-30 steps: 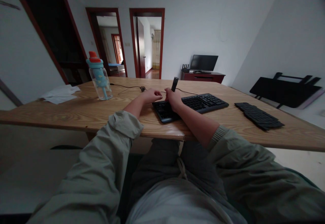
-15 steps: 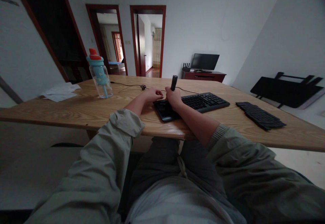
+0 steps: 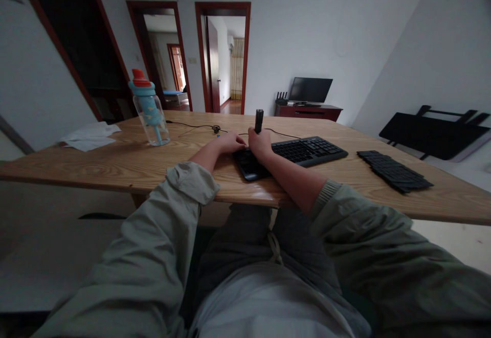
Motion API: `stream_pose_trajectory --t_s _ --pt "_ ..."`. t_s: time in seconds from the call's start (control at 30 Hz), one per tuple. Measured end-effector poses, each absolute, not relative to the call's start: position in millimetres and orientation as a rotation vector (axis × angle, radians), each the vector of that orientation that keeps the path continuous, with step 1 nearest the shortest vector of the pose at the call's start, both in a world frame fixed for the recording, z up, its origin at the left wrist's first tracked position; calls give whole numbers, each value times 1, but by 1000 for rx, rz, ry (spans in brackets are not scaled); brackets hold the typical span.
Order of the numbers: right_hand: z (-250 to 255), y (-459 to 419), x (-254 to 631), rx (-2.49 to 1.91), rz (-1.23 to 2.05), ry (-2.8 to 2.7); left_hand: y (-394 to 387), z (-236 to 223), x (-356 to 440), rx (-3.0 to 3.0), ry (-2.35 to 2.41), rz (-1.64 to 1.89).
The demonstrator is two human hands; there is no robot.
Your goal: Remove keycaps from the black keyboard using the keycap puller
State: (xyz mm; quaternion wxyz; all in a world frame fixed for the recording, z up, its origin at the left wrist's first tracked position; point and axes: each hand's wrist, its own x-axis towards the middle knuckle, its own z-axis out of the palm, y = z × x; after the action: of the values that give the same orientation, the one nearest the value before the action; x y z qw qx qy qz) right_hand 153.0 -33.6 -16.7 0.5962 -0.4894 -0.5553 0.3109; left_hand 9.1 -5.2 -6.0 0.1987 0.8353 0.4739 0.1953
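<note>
A clear water bottle (image 3: 150, 109) with a blue lid and orange cap stands upright on the wooden worktop (image 3: 115, 164), far left of the hands; its contents cannot be made out. The right hand (image 3: 260, 143) is closed around a dark, stick-like tool (image 3: 259, 121), holding it upright over the left end of the black keyboard (image 3: 303, 151). The left hand (image 3: 229, 142) lies loosely curled, fingers down, at the keyboard's left edge, gripping nothing visible.

grey-green jacket, ribbed cuffs, drawstring trousers
</note>
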Motion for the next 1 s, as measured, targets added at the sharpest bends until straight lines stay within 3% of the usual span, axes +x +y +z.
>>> stream_pose_trajectory --t_s 0.33,0.77,1.0 --pt "-16 -39 148 -1131 530 -1412 7 -12 11 2377 1386 530" --pt "-25 -15 165 -1003 907 -945 3 -10 4 2276 1277 556" --pt "-15 -26 183 -980 887 -1147 1 -8 3 2294 1260 584"
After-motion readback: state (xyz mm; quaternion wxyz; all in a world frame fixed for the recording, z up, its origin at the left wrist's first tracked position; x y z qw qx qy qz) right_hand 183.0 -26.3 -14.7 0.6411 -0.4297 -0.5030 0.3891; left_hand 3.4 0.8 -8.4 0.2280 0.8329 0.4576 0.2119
